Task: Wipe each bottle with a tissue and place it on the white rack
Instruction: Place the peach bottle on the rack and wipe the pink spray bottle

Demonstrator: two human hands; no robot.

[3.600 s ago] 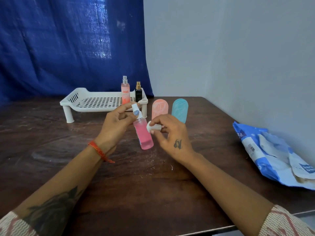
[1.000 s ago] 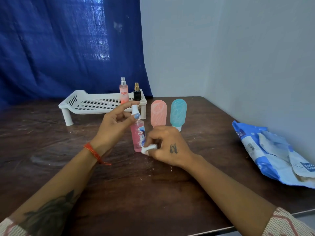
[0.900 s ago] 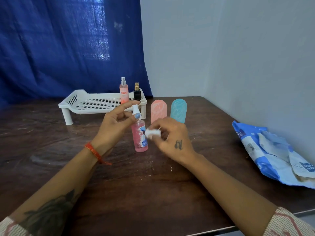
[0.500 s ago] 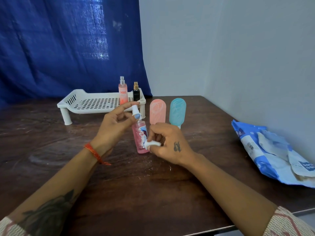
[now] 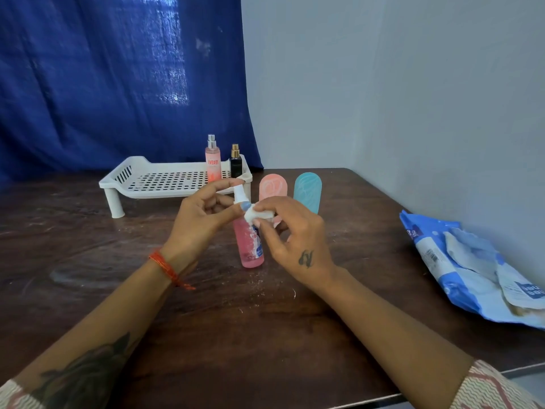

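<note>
A pink spray bottle [image 5: 249, 249] with a white nozzle stands on the dark wooden table [image 5: 206, 335]. My left hand [image 5: 200, 216] pinches its white top between thumb and fingers. My right hand [image 5: 290, 234] pinches a small wad of white tissue [image 5: 255, 215] against the bottle's neck. On the right end of the white rack [image 5: 165, 180] stand a tall peach spray bottle [image 5: 213, 163] and a small black bottle [image 5: 236, 163] with a gold cap. A rounded pink bottle [image 5: 272, 187] and a rounded teal bottle [image 5: 307, 191] stand on the table behind my right hand.
A blue and white tissue pack [image 5: 477, 270] lies at the table's right edge near the grey wall. A blue curtain [image 5: 118, 84] hangs behind the rack. White crumbs dot the table near the bottle.
My right hand has slid the tissue up the pink bottle from its lower body to its neck. My left hand keeps its hold on the bottle's top.
</note>
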